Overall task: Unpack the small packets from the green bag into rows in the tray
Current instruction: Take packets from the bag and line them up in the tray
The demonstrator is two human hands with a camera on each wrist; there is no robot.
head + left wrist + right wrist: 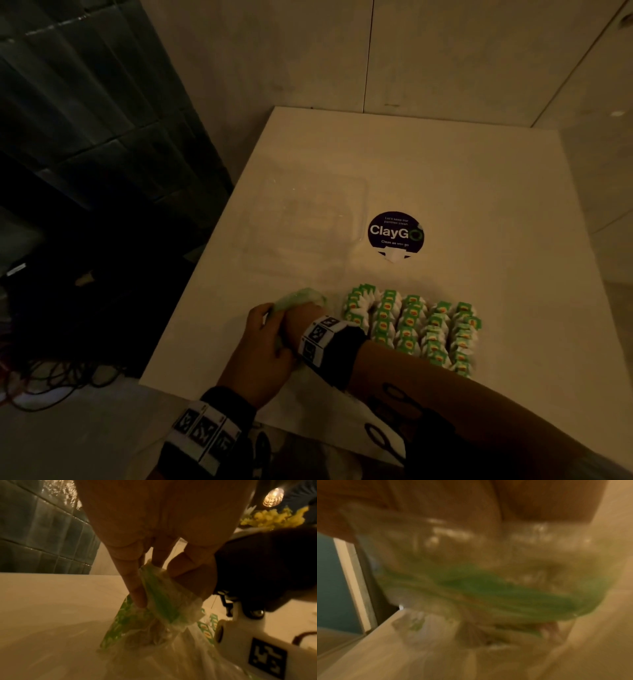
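A thin green-and-clear plastic bag lies on the white table at its near left. My left hand pinches the bag's rim between thumb and fingers. My right hand crosses over from the right and reaches into the bag's mouth; its fingers are hidden by the plastic. The right wrist view is blurred and shows only the bag close up. Several rows of small green-and-white packets stand just right of my hands. I cannot tell whether a tray lies under them.
A clear plastic container sits behind the bag, with a round dark "ClayGo" sticker to its right. The table's left edge drops to a dark floor with cables. Cabinet fronts stand behind the table.
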